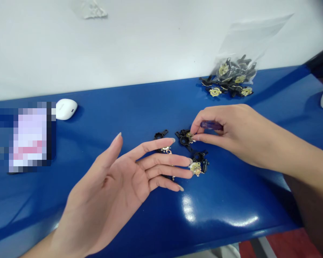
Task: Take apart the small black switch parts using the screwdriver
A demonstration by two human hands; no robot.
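My left hand [129, 175] is palm up with its fingers stretched out, holding nothing. Behind its fingers small metal pieces are partly hidden, and a black plastic part [159, 136] shows just above them. A purple see-through handle [211, 125], its tool end not visible, is tucked in my right hand [228, 132]. The thumb and forefinger of that hand meet at a small brass-coloured piece beside a black plastic housing [183, 140]. Below lie another black part [198, 156] and a round gold-coloured plate [196, 168], close to my left fingertips.
A clear plastic bag [239, 68] of black and gold parts leans on the white wall, with loose parts [215, 92] in front. At left are a phone with a blurred screen [29, 139] and a white rounded case [66, 109]. The blue tabletop [118, 107] is glossy.
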